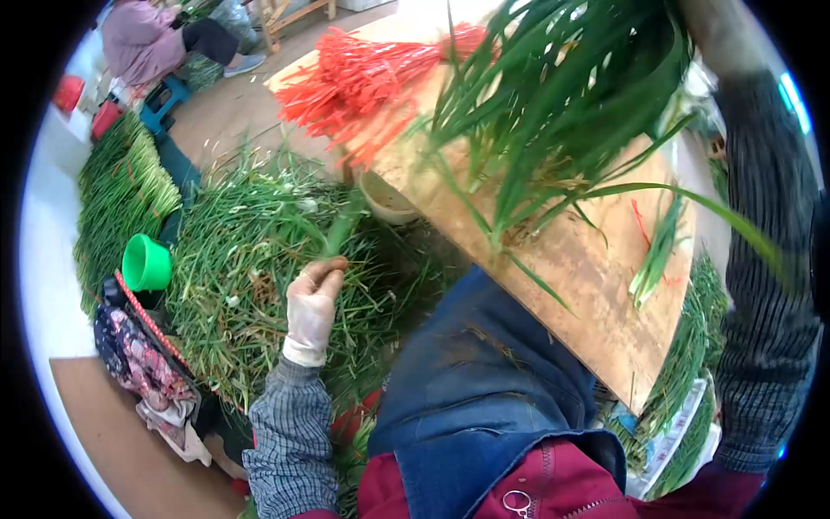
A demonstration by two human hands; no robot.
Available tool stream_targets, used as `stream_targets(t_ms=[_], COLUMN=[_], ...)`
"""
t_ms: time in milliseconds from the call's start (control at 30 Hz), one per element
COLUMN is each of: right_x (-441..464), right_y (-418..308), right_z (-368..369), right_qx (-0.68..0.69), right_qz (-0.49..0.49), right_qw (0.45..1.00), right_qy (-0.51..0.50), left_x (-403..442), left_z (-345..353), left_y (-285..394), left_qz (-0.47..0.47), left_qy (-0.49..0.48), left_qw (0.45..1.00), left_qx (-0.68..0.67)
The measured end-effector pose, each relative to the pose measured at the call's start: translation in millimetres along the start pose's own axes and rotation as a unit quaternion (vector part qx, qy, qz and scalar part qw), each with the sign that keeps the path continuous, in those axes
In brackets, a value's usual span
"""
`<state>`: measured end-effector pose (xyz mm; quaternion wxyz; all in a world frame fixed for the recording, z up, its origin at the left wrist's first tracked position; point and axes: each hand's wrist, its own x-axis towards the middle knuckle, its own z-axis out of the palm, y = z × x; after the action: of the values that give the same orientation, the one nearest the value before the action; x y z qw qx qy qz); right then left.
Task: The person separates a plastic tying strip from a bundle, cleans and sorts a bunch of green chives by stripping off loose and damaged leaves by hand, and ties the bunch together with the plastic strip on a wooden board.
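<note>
My left hand [315, 307], in a thin whitish glove with bare fingertips, is closed in a pinch on a few green leaves [342, 228], blurred by motion. It is above a large heap of loose green leaves and trimmings [246, 259]. At the upper right, my right hand [722, 35] is blurred and cut off by the frame edge, its fingers hidden. Beside it a large bunch of chives [571, 95] hangs over the wooden board [596, 294], apparently in that hand's grip. A small tied bundle of chives [659, 253] lies on the board's right part.
Red plastic ties [363, 73] are piled on the board's far left. Under its edge stands a pale bowl [387, 199]. A green bucket [147, 263] and stacked chives [125, 203] are at the left. Another person [151, 39] sits at the back left.
</note>
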<state>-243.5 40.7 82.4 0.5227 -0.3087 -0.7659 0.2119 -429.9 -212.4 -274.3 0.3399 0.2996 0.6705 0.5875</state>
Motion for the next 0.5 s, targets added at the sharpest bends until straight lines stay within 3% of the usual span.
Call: stream_targets(t_ms=[100,167,267,400,433,467,500], right_x=[-4.1,-6.3,-9.1,4.9,3.2,-5.6,-10.1], right_y=[-8.5,-13.2,-19.5,-40.4,-45.3,-49.7,-48.7], right_z=[11.0,13.6,14.9,17.5,11.5,2.7,0.0], right_qx=[0.033,0.055,0.078,0.099,0.113,0.124,0.118], right_qz=[0.015,0.028,0.038,0.123,0.068,0.017,0.013], right_qw=[0.999,0.998,0.996,0.987,0.991,0.992,0.993], right_qy=[-0.007,-0.006,-0.009,0.037,0.013,-0.009,-0.008], left_x=[-4.6,3.9,25.6,57.0,49.7,53.2,58.0], left_z=[39.7,70.3,124.6,175.3,166.5,163.9,166.3], left_y=[41.2,71.8,119.8,146.4,154.8,134.6,124.7], left_qz=[0.141,0.294,0.299,0.265,0.157,0.288,0.305], left_qy=[-0.032,-0.030,-0.049,-0.174,-0.190,-0.076,-0.054], left_qw=[0.989,0.952,0.937,0.948,0.947,0.946,0.946], left_qx=[-0.015,0.075,0.176,-0.001,0.207,0.129,0.096])
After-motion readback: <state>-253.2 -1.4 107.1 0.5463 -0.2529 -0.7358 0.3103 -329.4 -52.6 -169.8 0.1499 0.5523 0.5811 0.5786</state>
